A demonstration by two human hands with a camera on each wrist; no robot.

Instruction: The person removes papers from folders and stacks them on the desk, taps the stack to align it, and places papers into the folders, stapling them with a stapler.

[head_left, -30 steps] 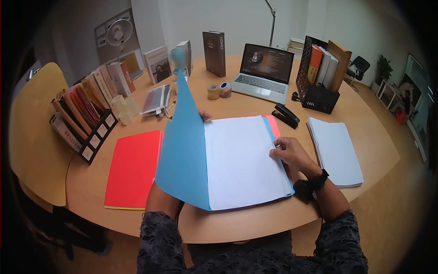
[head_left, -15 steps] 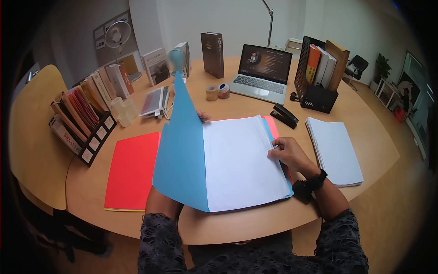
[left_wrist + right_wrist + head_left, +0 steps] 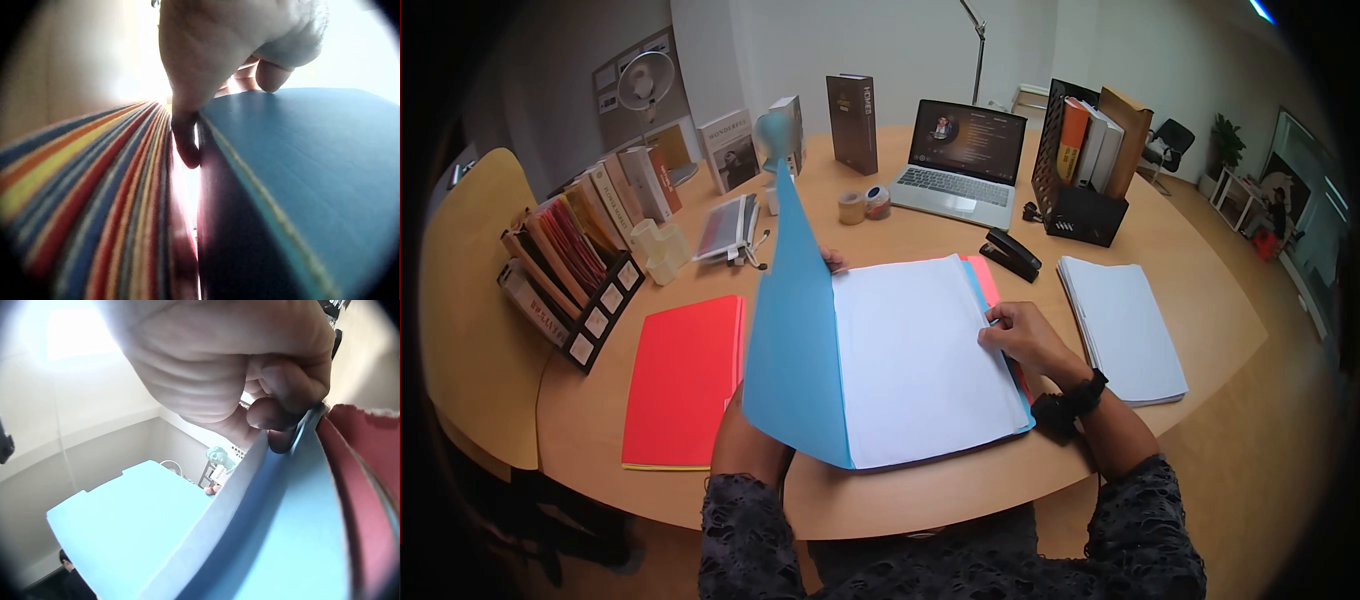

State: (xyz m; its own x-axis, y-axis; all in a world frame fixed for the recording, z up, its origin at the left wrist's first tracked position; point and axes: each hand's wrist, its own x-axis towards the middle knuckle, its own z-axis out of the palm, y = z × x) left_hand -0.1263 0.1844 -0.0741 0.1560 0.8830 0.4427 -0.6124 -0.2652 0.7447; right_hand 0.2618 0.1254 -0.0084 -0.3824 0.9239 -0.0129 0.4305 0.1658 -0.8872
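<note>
A blue folder (image 3: 795, 340) stands open at the table's front, its cover raised and leaning left. White sheets (image 3: 920, 350) lie inside on its right half. My left hand (image 3: 832, 260) is mostly hidden behind the cover, with fingertips showing at the top of the fold. In the left wrist view it grips the blue folder (image 3: 306, 156), one digit in the gap beside a stack of striped coloured edges (image 3: 94, 200). My right hand (image 3: 1025, 335) pinches the right edge of the sheets. The right wrist view shows red folders (image 3: 356, 494) beneath the blue one.
Red folders (image 3: 680, 380) lie at left and a white paper stack (image 3: 1125, 325) at right. Beyond are a black stapler (image 3: 1012, 255), tape rolls (image 3: 865, 204), a laptop (image 3: 960, 160) and a black file holder (image 3: 1085, 215). A book rack (image 3: 605, 310) stands far left.
The head view has turned slightly right, so everything sits a little further left. Both hands keep their hold, and the blue cover stays raised.
</note>
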